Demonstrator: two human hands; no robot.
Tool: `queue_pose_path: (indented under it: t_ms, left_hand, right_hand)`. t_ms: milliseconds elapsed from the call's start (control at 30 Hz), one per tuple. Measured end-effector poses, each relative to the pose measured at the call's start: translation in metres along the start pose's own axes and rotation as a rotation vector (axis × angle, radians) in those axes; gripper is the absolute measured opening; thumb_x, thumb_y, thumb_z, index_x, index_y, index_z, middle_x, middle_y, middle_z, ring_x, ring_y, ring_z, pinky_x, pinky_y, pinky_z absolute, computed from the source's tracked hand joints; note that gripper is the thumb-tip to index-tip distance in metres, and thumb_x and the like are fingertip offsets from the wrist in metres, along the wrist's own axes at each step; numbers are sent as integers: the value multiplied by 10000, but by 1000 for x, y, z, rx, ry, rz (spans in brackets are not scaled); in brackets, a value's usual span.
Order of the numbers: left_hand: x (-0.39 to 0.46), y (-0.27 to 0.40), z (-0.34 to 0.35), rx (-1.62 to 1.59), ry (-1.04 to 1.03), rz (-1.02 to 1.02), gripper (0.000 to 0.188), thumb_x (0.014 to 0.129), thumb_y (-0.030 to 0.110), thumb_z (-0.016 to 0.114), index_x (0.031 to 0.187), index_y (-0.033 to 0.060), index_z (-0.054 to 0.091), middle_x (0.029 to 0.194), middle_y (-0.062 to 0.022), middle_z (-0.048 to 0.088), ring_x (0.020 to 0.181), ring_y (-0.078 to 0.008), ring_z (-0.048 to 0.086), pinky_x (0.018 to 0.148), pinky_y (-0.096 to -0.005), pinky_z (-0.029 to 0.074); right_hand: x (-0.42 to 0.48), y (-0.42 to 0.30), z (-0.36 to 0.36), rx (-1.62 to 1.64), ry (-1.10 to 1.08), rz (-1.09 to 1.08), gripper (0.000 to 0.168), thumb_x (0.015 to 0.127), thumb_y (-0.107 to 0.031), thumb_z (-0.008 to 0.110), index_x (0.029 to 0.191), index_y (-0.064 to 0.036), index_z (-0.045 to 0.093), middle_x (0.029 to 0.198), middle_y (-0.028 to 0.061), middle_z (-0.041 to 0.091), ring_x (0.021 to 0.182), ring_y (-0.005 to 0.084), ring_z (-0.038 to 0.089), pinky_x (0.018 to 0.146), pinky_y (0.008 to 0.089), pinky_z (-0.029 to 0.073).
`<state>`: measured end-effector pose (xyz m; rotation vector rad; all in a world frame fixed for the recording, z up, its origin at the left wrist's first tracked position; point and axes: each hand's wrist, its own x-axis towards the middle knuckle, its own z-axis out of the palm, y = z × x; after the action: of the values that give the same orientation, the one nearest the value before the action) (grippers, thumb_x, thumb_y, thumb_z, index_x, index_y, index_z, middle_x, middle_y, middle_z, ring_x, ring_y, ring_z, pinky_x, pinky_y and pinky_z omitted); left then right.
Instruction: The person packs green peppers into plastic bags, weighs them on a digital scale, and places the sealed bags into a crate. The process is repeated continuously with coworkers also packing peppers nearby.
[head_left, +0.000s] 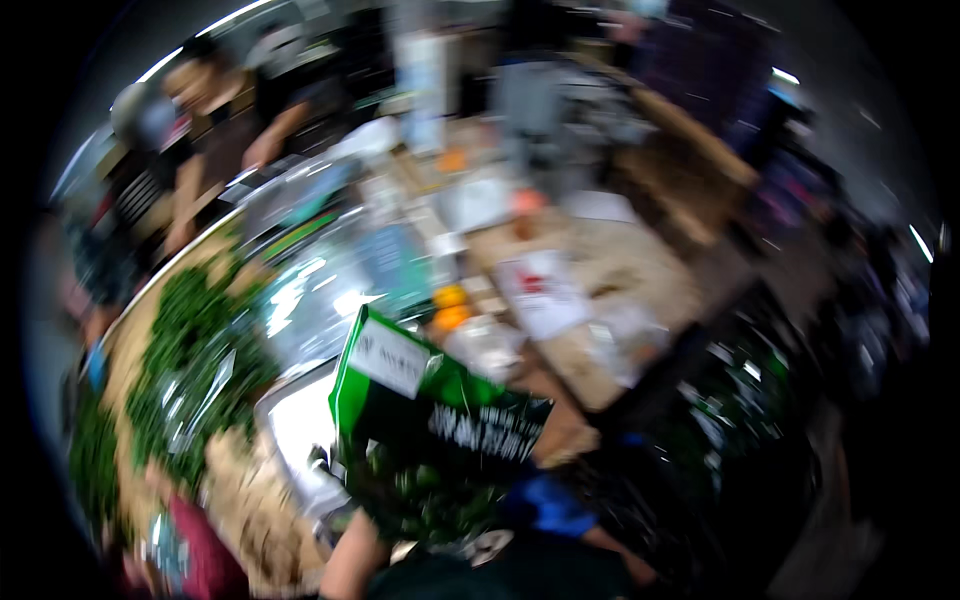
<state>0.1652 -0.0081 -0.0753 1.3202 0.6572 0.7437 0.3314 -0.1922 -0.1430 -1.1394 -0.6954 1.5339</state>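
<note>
Much of the view is smeared by motion. Close before my body is a green and black printed plastic bag (450, 405) with a white label and dark green leafy contents in its lower part. My left forearm (358, 544) reaches up to the bag's lower left edge, where my fingers are not clear. On the other side, my right forearm (619, 555) runs towards a blue patch (551, 504), perhaps a glove or cloth, beside the bag; the right hand itself is not clear. A white tray or flat panel (300, 424) lies just left of the bag.
Leafy greens (191, 360), partly under clear plastic, lie on a pale-rimmed table (124, 360). Shiny clear plastic packs (315, 300) and orange round items (451, 307) lie ahead. A person (217, 112) stands across; a maroon sleeve (206, 547) shows lower left. Dark bags (727, 405) are at right.
</note>
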Motion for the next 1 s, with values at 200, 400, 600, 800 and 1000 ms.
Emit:
queue_pose_path:
  t_ms: [200,400,600,800,1000]
  left_hand:
    - [23,25,62,505,-260,156,420,978,271,386,1285,-12,425,1188,-79,520,982,-140,527,858,-260,438]
    - [-16,-60,-19,-230,-82,-177,435,954,216,345,1303,-42,382,1339,-154,419,1223,-292,411,1038,-403,316]
    - [-37,-42,-21,206,-344,-123,454,976,224,300,1352,-27,334,1408,-148,352,1290,-280,338,1087,-410,241]
    - [-54,-76,-75,-82,79,-307,415,950,222,399,1286,-19,436,1267,-137,503,1144,-244,506,980,-357,388]
    - [-85,-44,-59,5,-19,-237,356,961,186,415,1247,-6,507,1182,-103,578,1079,-190,553,958,-307,421]
  right_hand:
    - [-69,-48,-44,122,401,-258,373,845,-146,624,1179,-17,521,1089,124,578,1061,226,544,928,357,433]
    - [-201,-63,-126,829,798,-662,489,802,-293,653,1213,-62,524,1174,124,570,1046,285,558,894,444,463]
    - [-312,-38,-263,234,1529,-405,589,837,-285,619,1320,-24,404,1282,149,497,1150,291,496,955,382,413]
    - [-181,-56,-275,-1212,1507,167,770,829,-412,596,1419,-75,233,1451,214,234,1328,383,240,1074,446,229]
    - [-254,30,-412,-2338,851,470,426,862,-284,500,1234,-79,527,1244,194,511,1140,341,484,978,444,360]
